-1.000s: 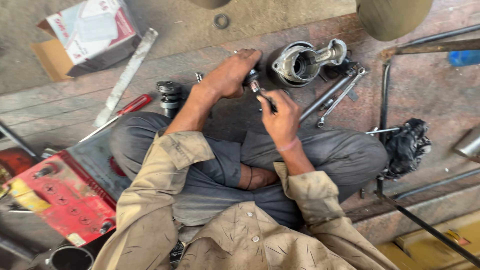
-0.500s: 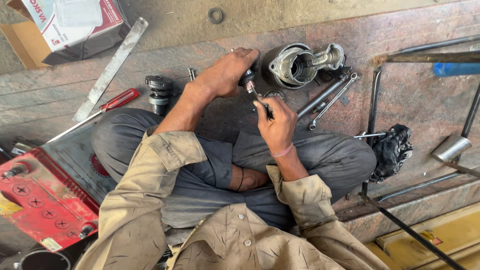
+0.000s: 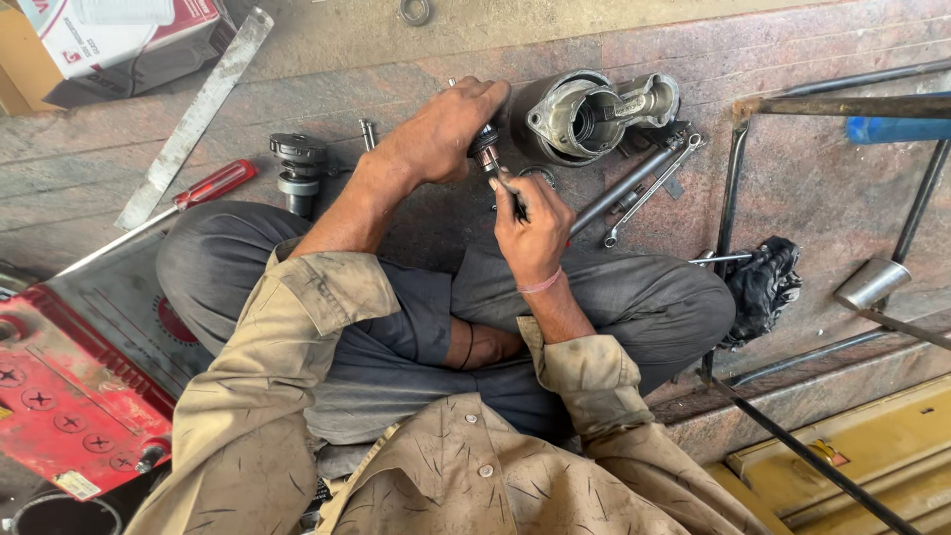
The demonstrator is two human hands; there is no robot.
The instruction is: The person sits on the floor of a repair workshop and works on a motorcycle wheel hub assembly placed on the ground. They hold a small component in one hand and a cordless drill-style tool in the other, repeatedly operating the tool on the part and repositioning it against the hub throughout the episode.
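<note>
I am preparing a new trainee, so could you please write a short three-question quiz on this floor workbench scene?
1. True or false: the left hand grips a small dark cylindrical part.
2. What does the right hand hold against that part? A) a thin dark tool B) a hammer C) a paintbrush
3. Which tool lies on the floor left of the person's knee, beside the flat metal bar?

Key:
1. True.
2. A.
3. The red-handled screwdriver.
</note>
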